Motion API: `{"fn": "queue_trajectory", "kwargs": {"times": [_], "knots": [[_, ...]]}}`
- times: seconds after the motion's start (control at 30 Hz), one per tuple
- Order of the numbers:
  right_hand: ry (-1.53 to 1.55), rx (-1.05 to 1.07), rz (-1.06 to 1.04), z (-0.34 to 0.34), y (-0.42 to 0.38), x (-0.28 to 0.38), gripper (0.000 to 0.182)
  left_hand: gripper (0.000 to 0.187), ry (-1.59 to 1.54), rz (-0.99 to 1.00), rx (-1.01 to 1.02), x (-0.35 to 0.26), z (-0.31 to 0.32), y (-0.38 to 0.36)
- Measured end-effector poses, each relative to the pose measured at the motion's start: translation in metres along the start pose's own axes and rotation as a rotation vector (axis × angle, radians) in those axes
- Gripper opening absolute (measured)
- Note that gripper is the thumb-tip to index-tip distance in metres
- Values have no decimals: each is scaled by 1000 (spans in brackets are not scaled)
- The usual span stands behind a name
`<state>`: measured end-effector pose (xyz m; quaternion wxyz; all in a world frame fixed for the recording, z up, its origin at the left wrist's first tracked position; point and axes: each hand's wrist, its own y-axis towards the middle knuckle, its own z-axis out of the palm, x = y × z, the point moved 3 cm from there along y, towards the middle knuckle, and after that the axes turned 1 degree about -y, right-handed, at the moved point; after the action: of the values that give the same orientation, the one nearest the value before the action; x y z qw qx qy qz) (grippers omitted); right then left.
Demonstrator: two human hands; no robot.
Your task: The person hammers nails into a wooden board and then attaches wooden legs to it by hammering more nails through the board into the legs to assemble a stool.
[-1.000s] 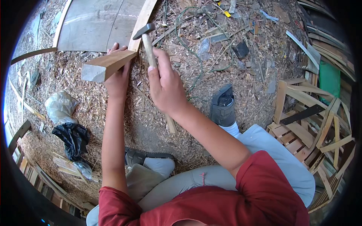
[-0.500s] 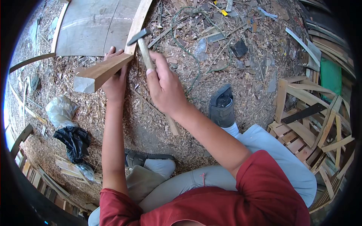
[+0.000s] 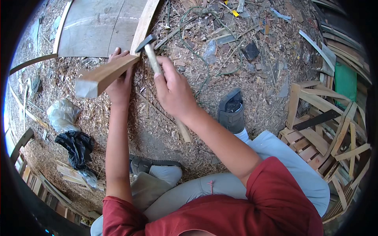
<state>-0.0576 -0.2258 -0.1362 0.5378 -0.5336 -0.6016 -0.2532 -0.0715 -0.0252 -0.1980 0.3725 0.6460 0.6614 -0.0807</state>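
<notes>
- The left hand is mostly hidden beneath the wood block.
- The hammer handle's middle is covered by the right hand.
- The board is cut off at the top edge.

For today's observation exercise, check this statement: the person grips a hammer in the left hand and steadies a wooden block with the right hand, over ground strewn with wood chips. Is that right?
Not quite: the hands are swapped. The head view shows the right hand gripping the hammer, while the left hand steadies the wooden block. The ground is indeed strewn with wood chips.
</notes>
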Motion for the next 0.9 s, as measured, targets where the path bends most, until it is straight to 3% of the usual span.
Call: {"fn": "queue_trajectory", "kwargs": {"times": [0.13,0.2,0.33,0.53,0.67,0.9], "knots": [[80,-107,-67,-4,-2,9,40,30,34,-25,16,-4,-3,0],[-57,-27,-17,2,2,0,36,30,33,-6,20,-1,-2,-2],[-6,57,27,-15,13,6,30,31,-83,24,-8,-15,-1,9],[-114,4,-173,-36,50,27,27,31,77,-24,-14,-25,-2,15],[-201,123,-273,-39,68,43,25,29,-21,94,-77,-17,-5,11],[-299,358,-472,-70,73,132,23,30,58,-200,-394,-34,-56,-10]]}}
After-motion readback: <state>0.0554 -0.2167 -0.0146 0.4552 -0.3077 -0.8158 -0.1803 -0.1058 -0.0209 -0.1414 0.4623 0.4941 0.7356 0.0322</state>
